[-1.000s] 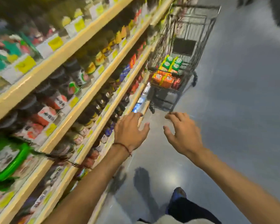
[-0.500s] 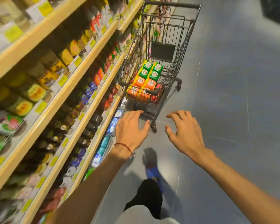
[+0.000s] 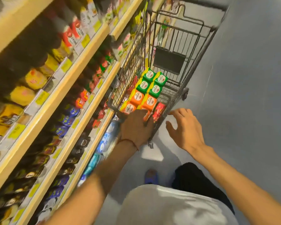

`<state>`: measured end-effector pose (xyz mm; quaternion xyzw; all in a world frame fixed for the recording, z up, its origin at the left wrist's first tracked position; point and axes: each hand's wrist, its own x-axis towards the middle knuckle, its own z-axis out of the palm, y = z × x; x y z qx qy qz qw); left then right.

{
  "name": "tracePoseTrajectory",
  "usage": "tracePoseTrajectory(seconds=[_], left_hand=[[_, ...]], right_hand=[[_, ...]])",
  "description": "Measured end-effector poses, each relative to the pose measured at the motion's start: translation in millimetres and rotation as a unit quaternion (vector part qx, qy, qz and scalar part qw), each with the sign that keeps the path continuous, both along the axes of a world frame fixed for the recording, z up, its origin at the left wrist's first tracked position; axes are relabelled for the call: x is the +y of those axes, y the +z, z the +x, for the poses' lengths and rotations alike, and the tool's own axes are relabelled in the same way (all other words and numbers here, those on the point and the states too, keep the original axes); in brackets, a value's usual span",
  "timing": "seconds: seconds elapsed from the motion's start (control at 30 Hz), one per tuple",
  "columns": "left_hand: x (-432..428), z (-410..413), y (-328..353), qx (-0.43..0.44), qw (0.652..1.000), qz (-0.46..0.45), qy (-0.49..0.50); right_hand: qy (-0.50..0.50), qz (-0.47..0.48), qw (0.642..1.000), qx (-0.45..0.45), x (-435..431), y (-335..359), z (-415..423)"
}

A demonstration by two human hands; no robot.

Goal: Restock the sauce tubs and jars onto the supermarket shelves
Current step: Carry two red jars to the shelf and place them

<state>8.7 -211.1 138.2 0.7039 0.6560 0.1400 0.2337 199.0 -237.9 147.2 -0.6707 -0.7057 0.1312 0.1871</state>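
A wire shopping cart [image 3: 193, 51] stands in the aisle beside the shelves. Inside it lie sauce tubs in rows: green-lidded tubs [image 3: 154, 82] at the far end, orange-lidded tubs [image 3: 143, 99] nearer me, and a red tub [image 3: 159, 111] at the near right corner. My left hand [image 3: 136, 127] reaches over the cart's near rim, fingers spread on the nearest orange tub, holding nothing. My right hand [image 3: 183, 127] hovers open just outside the cart's near right corner, fingertips close to the red tub.
Wooden shelves [image 3: 68, 88] with yellow price tags run along the left, packed with dark jars, yellow jars, red-labelled bottles and blue packs on the lowest level. Grey floor [image 3: 250, 95] stretches to the right. My foot in a blue shoe [image 3: 151, 176] is below.
I have walked closer to the cart. Both hands moved forward, from short of the cart to its near end, the left one now over the orange tubs.
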Motion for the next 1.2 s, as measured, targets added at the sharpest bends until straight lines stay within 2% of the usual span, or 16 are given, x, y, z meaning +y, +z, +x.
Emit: tracePoseTrajectory(seconds=[0.1,0.23,0.33,0.43,0.53,0.7,0.83,0.93,1.07,1.2], left_hand=[[49.5,18.6,-13.3,0.016,0.999,-0.017,0.034],[103.1,45.7,-31.2,0.001,0.988,-0.049,0.143],[124.2,67.3,-41.6,0.014,0.968,-0.094,0.231],[137.8,83.5,-53.6,-0.009,0.946,-0.133,0.295],[145.4,89.1,-70.6,-0.016,0.917,-0.167,0.362],[151.0,84.9,-118.1,-0.121,0.845,-0.215,0.474],[155.2,81.3,-165.9,-0.169,0.820,-0.244,0.489],[156.0,83.2,-197.6,-0.223,0.781,-0.269,0.517],[161.5,90.8,-241.6,-0.271,0.751,-0.294,0.525],[170.5,91.6,-281.0,-0.280,0.724,-0.332,0.535]], right_hand=[[0.017,-0.014,1.000,0.016,63.3,-13.3,21.4],[0.106,-0.038,0.994,0.007,156.0,-34.4,47.8],[0.167,-0.099,0.981,-0.014,212.4,-42.0,61.1],[0.233,-0.129,0.964,-0.022,252.3,-51.2,65.5],[0.293,-0.179,0.938,-0.044,280.7,-69.0,63.6],[0.355,-0.252,0.896,-0.089,307.9,-110.9,47.9],[0.359,-0.309,0.871,-0.129,324.6,-150.0,30.7],[0.351,-0.369,0.846,-0.158,332.8,-183.3,16.8],[0.321,-0.433,0.824,-0.175,338.6,-237.4,8.8],[0.308,-0.503,0.784,-0.195,339.2,-303.5,12.0]])
